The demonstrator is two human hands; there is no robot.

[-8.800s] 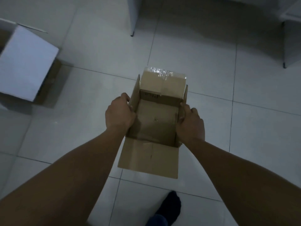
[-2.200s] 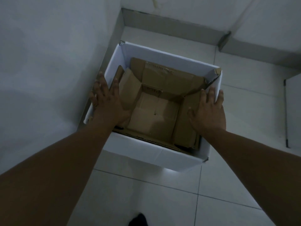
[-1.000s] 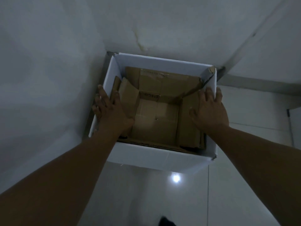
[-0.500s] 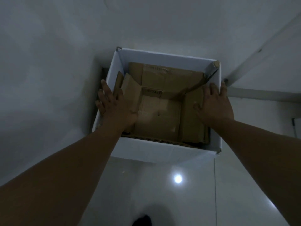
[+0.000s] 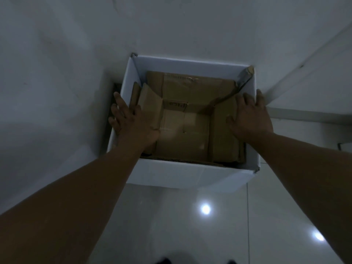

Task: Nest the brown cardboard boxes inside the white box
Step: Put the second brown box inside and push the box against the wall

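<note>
Pressing flat with spread fingers, left hand and right hand on opposite side flaps of brown cardboard boxes, nested centrally inside white box, equally near.

A pale wall meets a glossy tiled floor, where two bright spots of reflected light shine; dark shoe tips show at the bottom edge.
</note>
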